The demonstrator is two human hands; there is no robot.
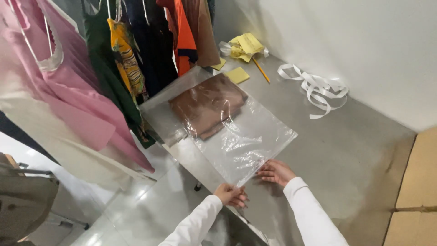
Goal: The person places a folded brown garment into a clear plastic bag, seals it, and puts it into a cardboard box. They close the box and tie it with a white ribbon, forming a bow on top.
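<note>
A clear plastic bag (236,136) lies flat on the grey table (346,150), stretching from the centre of the frame toward the upper left. Inside it, at its far end just above centre, sits a folded brown garment (207,104); the near half of the bag shows only shiny, creased film.

Both hands work the bag's near edge in the lower middle of the frame. The left hand (231,194) pinches the bag's near corner at the table's edge, fingers curled closed on the film. The right hand (275,171) lies just beside it, fingers spread flat on the bag's edge — pressing down rather than gripping. Both arms wear white sleeves (309,214).

Farther back, at the top centre, yellow paper notes (246,45) and a pencil (261,70) lie on the table, with a loose coil of white ribbon (316,87) to their right near the white wall. Hanging clothes fill the upper left — a pink garment (68,91), then green, patterned yellow, dark and orange ones. A cardboard box (419,182) sits at the right edge.
</note>
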